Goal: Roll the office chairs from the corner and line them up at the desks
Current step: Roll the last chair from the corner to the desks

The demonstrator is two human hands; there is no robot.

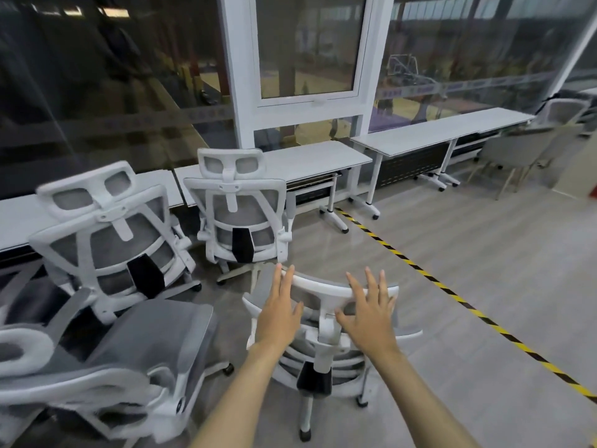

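A: How do the hands stand?

B: Both reach forward with fingers straight and spread, curled round nothing. The left hand (pixel 280 313) lies over the left part of the headrest (pixel 326 287) of the nearest office chair (pixel 323 347), fingertips at its top rim. The right hand (pixel 368 310) lies over the right part, fingertips near the same rim. Whether the palms press on the mesh or float just above it, I cannot tell.

A: And that chair?

B: It sits at the centre bottom of the view, back toward the camera, white frame, grey mesh, a black lumbar pad (pixel 314 379) low on the spine. It stands on the grey floor (pixel 452 253), apart from the desks.

A: The others?

B: At 11 o'clock from it a second chair (pixel 240 218) faces a white desk (pixel 310 160), its back close to the desk edge. At 10 o'clock a third chair (pixel 113 240) stands tilted, blurred, before the long desk (pixel 16 218). At 8 o'clock a fourth chair (pixel 135 347) shows its grey seat, very near the camera.

A: Further out?

B: A yellow-black floor tape (pixel 452 294) runs from 12 toward 4 o'clock. At 1 o'clock more white desks (pixel 445 129) stand along the glass wall (pixel 468 59), with a white window frame (pixel 239 69) at 12.
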